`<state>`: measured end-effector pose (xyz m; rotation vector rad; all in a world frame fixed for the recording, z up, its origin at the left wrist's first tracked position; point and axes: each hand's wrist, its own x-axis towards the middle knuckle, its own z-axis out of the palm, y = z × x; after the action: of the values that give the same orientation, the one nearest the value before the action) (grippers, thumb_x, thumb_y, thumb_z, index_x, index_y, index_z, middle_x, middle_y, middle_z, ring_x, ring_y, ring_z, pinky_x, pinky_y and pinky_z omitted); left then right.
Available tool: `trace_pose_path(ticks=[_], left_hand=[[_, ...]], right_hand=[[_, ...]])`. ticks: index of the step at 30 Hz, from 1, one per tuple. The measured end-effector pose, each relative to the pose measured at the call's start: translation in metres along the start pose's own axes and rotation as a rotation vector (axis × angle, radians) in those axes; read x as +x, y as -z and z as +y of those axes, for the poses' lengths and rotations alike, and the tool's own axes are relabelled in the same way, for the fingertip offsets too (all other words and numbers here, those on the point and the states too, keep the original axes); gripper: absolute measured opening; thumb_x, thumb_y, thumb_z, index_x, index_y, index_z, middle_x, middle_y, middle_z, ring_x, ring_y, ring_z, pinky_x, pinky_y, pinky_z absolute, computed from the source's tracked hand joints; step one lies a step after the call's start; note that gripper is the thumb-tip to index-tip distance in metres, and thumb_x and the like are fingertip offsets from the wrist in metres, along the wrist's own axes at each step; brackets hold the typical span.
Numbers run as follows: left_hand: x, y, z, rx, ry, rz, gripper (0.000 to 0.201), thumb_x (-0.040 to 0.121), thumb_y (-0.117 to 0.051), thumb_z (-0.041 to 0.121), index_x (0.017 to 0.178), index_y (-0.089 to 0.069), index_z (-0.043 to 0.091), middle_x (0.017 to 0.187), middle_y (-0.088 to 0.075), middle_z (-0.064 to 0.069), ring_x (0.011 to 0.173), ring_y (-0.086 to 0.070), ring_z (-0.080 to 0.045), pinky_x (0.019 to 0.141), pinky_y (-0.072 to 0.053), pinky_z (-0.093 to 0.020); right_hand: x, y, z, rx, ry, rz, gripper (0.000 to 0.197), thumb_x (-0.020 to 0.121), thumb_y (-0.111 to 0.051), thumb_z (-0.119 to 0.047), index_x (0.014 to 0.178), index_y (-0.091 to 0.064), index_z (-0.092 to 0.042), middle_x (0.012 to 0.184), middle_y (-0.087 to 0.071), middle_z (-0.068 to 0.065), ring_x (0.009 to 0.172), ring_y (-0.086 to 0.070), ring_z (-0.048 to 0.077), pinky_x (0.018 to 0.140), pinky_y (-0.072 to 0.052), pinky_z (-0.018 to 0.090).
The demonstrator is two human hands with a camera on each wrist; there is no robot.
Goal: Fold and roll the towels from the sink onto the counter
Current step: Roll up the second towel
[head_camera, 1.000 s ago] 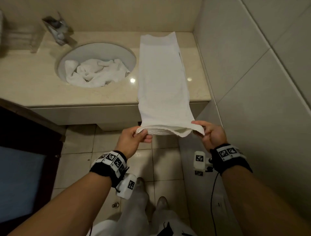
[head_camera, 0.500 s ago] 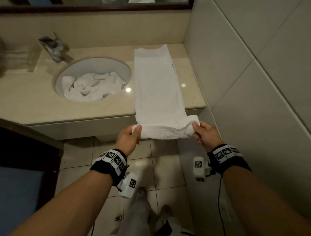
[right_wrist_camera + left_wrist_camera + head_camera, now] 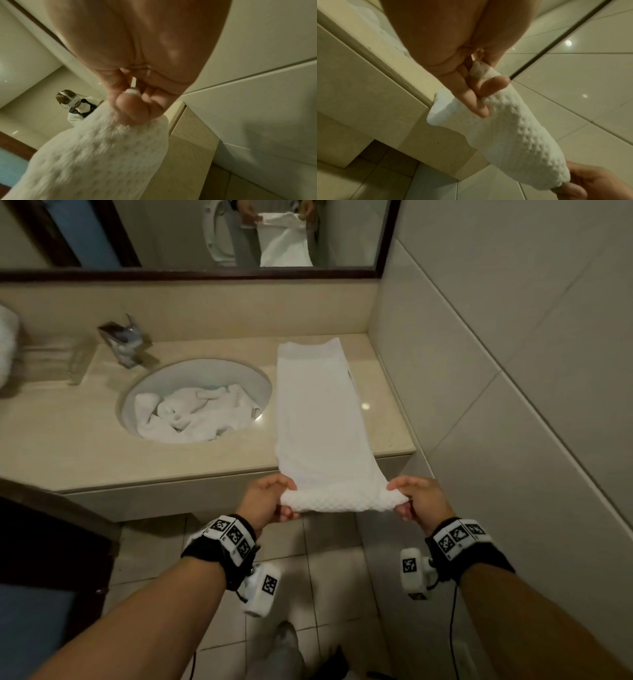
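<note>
A long white folded towel [image 3: 318, 412] lies lengthwise on the beige counter [image 3: 68, 453], right of the sink, its near end hanging off the front edge. That near end is turned into a small roll [image 3: 342, 501]. My left hand [image 3: 270, 501] pinches the roll's left end and my right hand [image 3: 416, 501] pinches its right end. The left wrist view shows fingers [image 3: 471, 100] curled round the textured roll [image 3: 518, 135]. In the right wrist view my thumb [image 3: 132, 108] presses into the roll [image 3: 96, 155]. More crumpled white towels [image 3: 195, 416] fill the sink [image 3: 253, 378].
A chrome faucet [image 3: 125, 340] stands behind the sink. The tiled wall [image 3: 513, 371] closes off the counter's right side. A mirror [image 3: 191, 234] runs along the back. A dark wooden door frame [image 3: 41, 535] is at my left, above the tiled floor [image 3: 329, 570].
My hands have turned the towel's hanging end over itself into a small roll and carried it closer to the counter edge. The head view has tilted up, bringing the mirror into sight.
</note>
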<state>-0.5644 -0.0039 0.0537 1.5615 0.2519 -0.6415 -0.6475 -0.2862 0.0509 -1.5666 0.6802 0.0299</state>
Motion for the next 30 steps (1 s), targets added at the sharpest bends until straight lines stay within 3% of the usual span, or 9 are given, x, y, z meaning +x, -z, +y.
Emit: trace_pose_path(ticks=[3, 6, 9, 11, 14, 19, 22, 27, 30], left_hand=[[0.004, 0.006, 0.005, -0.02, 0.048, -0.07, 0.013, 0.088, -0.059, -0.005, 0.092, -0.065, 0.004, 0.077, -0.06, -0.017, 0.05, -0.058, -0.018, 0.06, -0.06, -0.033], [0.012, 0.015, 0.007, 0.235, -0.03, -0.149, 0.045, 0.057, -0.09, 0.006, 0.097, -0.07, 0.008, 0.091, -0.068, -0.007, 0.083, -0.066, -0.023, 0.083, -0.058, -0.037], [0.017, 0.012, 0.012, 0.768, -0.205, -0.155, 0.042, 0.058, -0.092, 0.01, 0.091, -0.068, 0.021, 0.093, -0.071, 0.0, 0.087, -0.065, -0.017, 0.077, -0.052, -0.026], [0.021, 0.01, 0.014, 0.873, -0.267, -0.13, 0.031, 0.064, -0.087, 0.015, 0.084, -0.068, 0.026, 0.09, -0.072, 0.0, 0.086, -0.067, -0.02, 0.076, -0.053, -0.028], [0.027, 0.01, 0.015, 0.747, -0.241, -0.193, 0.016, 0.061, -0.082, 0.027, 0.069, -0.069, 0.028, 0.079, -0.071, 0.002, 0.083, -0.071, -0.025, 0.077, -0.06, -0.034], [0.03, 0.008, 0.014, 0.567, -0.298, -0.143, 0.018, 0.074, -0.083, 0.004, 0.074, -0.072, 0.018, 0.069, -0.07, 0.007, 0.07, -0.058, -0.01, 0.06, -0.044, -0.016], [0.029, 0.01, 0.012, 0.52, -0.332, -0.141, 0.011, 0.081, -0.077, 0.004, 0.091, -0.075, 0.009, 0.088, -0.076, -0.006, 0.074, -0.06, -0.01, 0.062, -0.045, -0.012], [0.027, 0.014, -0.001, 0.254, -0.362, -0.13, 0.041, 0.088, -0.073, 0.008, 0.124, -0.063, 0.025, 0.116, -0.068, 0.0, 0.099, -0.066, -0.01, 0.081, -0.053, -0.016], [0.023, 0.012, -0.009, 0.275, -0.388, -0.142, 0.03, 0.095, -0.062, 0.008, 0.114, -0.069, 0.03, 0.118, -0.068, 0.007, 0.101, -0.062, 0.007, 0.086, -0.045, -0.011]], right_hand=[[-0.001, 0.005, -0.004, 0.009, -0.002, -0.124, 0.032, 0.062, -0.069, 0.007, 0.091, -0.071, -0.005, 0.067, -0.067, 0.01, 0.052, -0.059, 0.02, 0.046, -0.05, 0.023], [0.001, 0.006, -0.004, -0.207, 0.072, -0.141, 0.051, 0.053, -0.079, 0.009, 0.099, -0.073, -0.012, 0.093, -0.073, 0.008, 0.08, -0.068, 0.016, 0.068, -0.057, 0.027], [0.006, -0.002, -0.008, -0.335, 0.129, -0.07, 0.041, 0.064, -0.08, 0.012, 0.093, -0.074, -0.017, 0.088, -0.073, 0.002, 0.078, -0.067, 0.015, 0.067, -0.055, 0.026], [0.01, -0.005, -0.008, -0.412, 0.181, -0.028, 0.037, 0.064, -0.084, 0.005, 0.089, -0.076, -0.02, 0.085, -0.075, -0.004, 0.08, -0.069, 0.013, 0.075, -0.056, 0.026], [0.01, -0.006, -0.011, -0.498, 0.2, -0.018, 0.03, 0.067, -0.085, -0.006, 0.085, -0.076, -0.028, 0.084, -0.075, -0.009, 0.082, -0.069, 0.006, 0.074, -0.052, 0.02], [0.004, -0.005, -0.01, -0.467, 0.212, -0.033, 0.025, 0.074, -0.081, -0.009, 0.084, -0.074, -0.031, 0.086, -0.075, -0.008, 0.083, -0.068, 0.007, 0.076, -0.054, 0.024], [0.003, -0.003, -0.008, -0.418, 0.21, -0.062, 0.019, 0.078, -0.079, -0.008, 0.092, -0.076, -0.021, 0.088, -0.075, -0.001, 0.08, -0.067, 0.01, 0.075, -0.052, 0.025], [0.0, 0.004, 0.001, -0.363, 0.186, -0.089, 0.008, 0.088, -0.07, -0.014, 0.096, -0.073, -0.017, 0.086, -0.071, 0.0, 0.079, -0.062, 0.011, 0.074, -0.049, 0.027], [0.0, 0.005, 0.005, -0.37, 0.15, -0.084, 0.014, 0.092, -0.067, -0.022, 0.099, -0.073, -0.012, 0.093, -0.072, 0.004, 0.083, -0.063, 0.012, 0.076, -0.047, 0.027]])
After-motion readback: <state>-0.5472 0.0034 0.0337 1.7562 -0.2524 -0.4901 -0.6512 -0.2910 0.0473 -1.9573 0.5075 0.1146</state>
